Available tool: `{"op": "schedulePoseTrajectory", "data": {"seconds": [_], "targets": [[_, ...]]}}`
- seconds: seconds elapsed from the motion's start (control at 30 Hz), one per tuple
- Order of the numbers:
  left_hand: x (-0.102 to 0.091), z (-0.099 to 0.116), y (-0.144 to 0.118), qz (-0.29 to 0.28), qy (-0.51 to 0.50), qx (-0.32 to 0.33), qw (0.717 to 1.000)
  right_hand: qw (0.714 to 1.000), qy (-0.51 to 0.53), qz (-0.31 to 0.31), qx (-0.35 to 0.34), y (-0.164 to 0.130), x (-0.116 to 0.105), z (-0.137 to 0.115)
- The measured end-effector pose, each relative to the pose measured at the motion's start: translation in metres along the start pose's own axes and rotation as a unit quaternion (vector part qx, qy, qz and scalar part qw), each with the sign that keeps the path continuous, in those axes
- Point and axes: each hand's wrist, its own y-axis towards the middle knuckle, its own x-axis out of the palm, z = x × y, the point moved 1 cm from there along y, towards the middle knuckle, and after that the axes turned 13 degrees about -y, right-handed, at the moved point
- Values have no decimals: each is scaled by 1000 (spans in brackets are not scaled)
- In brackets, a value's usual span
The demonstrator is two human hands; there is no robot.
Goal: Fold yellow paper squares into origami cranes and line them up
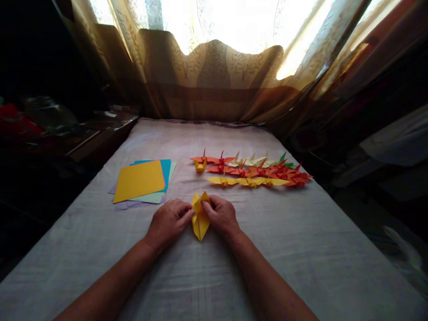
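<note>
A partly folded yellow origami paper [200,223] stands in front of me, kite-shaped with two points at its top and a crease down its lower half. My right hand [223,216] pinches its upper right flap between thumb and fingers. On the other side, my left hand [170,220] has thumb and forefinger closed on the left edge. The fingers behind the paper are hidden.
Beyond my right hand lie rows of folded paper cranes: yellow [252,181], red [242,171], cream [252,161] and green [284,162]. A small yellow folded piece [200,166] sits at their left. Coloured sheets [138,180] are stacked left on the cloth-covered surface [301,249]. Curtains [214,71] hang behind.
</note>
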Motion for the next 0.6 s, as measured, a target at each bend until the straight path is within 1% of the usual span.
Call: {"op": "schedulePoseTrajectory", "data": {"seconds": [0.13,0.23,0.33,0.47,0.6], "targets": [[0,0,10,1,-26,-20,999,999,40,-8,-15,0,0,4],[2,0,13,4,-11,-21,1000,996,87,-6,-27,-1,1,6],[5,1,11,14,15,-6,1000,992,125,9,-20,-1,3,7],[7,3,8,25,58,6,998,990,136,35,-22,0,6,4],[7,2,7,26,60,10,998,990,128,47,-29,0,9,-1]]}}
